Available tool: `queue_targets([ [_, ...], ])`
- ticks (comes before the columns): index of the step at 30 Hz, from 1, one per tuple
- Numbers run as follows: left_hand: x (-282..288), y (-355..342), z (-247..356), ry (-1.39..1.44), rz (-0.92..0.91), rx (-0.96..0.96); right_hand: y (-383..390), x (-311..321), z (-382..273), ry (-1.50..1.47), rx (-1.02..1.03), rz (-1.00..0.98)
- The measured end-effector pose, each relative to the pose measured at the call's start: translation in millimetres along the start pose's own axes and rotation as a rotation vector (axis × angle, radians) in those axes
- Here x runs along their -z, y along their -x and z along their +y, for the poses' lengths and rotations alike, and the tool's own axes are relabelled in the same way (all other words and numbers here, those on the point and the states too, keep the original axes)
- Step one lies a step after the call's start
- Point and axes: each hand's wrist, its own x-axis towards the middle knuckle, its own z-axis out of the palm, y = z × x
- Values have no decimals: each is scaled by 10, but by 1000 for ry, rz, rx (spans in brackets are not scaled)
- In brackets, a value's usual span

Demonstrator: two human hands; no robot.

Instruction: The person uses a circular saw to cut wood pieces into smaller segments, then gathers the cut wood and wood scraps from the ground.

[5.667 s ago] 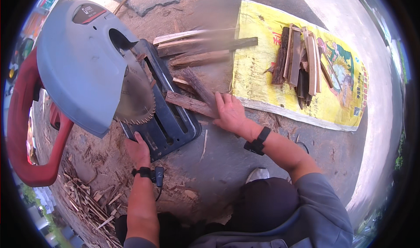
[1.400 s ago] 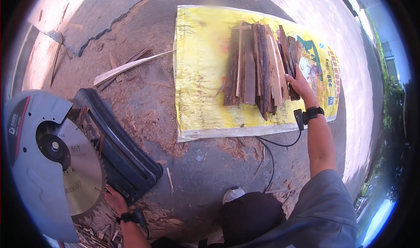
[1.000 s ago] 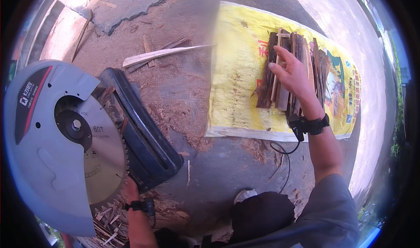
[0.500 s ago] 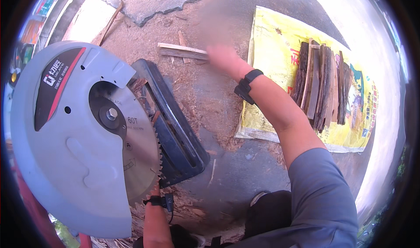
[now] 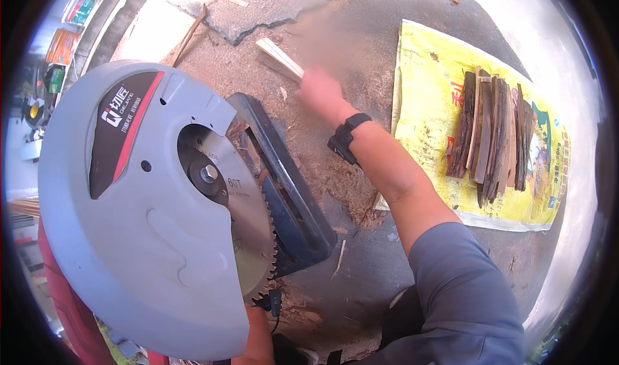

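My right hand [image 5: 322, 96] is closed around thin wooden strips [image 5: 281, 57]. They jut up and left from my fist, above ground strewn with sawdust. My left forearm [image 5: 259, 339] rises at the lower edge, with a dark strap and small device at its wrist. The left hand itself is hidden behind the saw. Between my arms and the left side is a large cut-off saw [image 5: 129, 236] with a grey guard, and its toothed round blade [image 5: 248, 217] shows beside a black slotted base [image 5: 293, 184].
At the right, a yellow printed sack [image 5: 425, 62] lies flat with several dark wood strips [image 5: 493, 133] in a row on it. A broken slab [image 5: 271, 7] lies at the far side. Wood scraps and sawdust [image 5: 361, 204] litter the ground.
The strips in my right hand have turned from nearly level to slanting up and left. The whole view has shifted, so the saw and sack appear further right. More of my left wrist is now hidden.
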Motion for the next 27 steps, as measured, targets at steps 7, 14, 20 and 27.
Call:
queue_targets([
  [7, 22, 18, -51, -13, 2, -49, 68, 98, 31, 108, 27, -180],
  [14, 460, -239, 259, -131, 87, -101, 929, 966, 337, -145, -160, -168],
  [20, 1679, -343, 462, 563, 346, 202, 2595, 2405, 1371, -414, -547, 278],
  [27, 2073, -429, 301, 931, 106, 335, 3242, 3026, 2754, -52, -689, 309],
])
